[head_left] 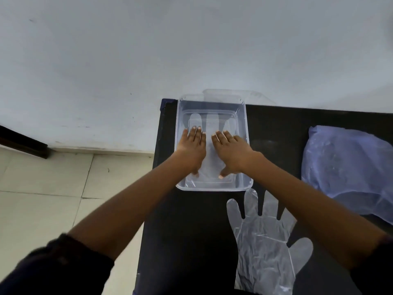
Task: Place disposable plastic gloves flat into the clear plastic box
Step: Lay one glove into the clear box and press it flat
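Observation:
A clear plastic box [243, 124] stands at the far left of the black table. A transparent disposable glove [209, 122] lies flat on its bottom, fingers pointing away from me. My left hand [192, 149] and my right hand [230, 151] rest palm down on that glove inside the box, side by side, fingers spread, gripping nothing. A second clear glove [263, 245] lies flat on the table near me, just in front of the box; my right forearm passes over its right edge.
A bluish plastic bag [348, 167] lies on the right side of the black table [191, 231]. The box's clear lid [253, 94] leans behind it against the white wall. The table's left edge drops to a tiled floor [53, 188].

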